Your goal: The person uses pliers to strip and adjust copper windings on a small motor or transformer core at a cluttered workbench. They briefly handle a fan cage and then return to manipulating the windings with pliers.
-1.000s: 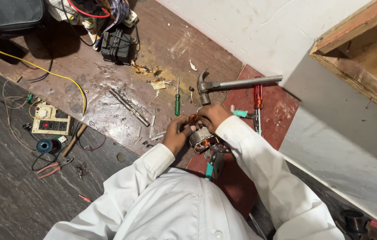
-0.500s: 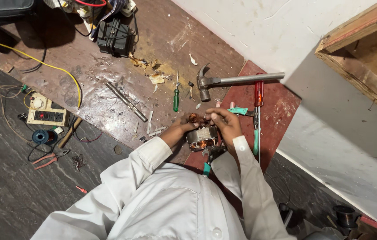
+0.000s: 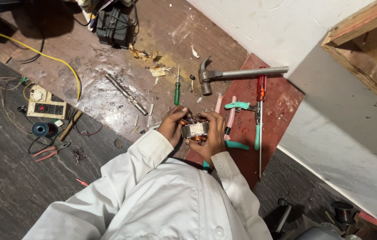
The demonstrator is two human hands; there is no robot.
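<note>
the stained brown floor (image 3: 108, 95) carries the clutter, with a red board (image 3: 277, 111) to the right holding a claw hammer (image 3: 237, 74), a long red-handled screwdriver (image 3: 261, 104) and teal-handled pliers (image 3: 242, 106); a green screwdriver (image 3: 177, 89) lies just above the hands. the left hand (image 3: 172, 126) and right hand (image 3: 210, 135) both wrap a small motor stator (image 3: 195, 129), its metal band and copper windings showing between curled fingers, held just over the board's near edge. judging by this, a loose grip could drop it onto the tools, or fingertips pressing hard might bend or nick the thin copper wire.
</note>
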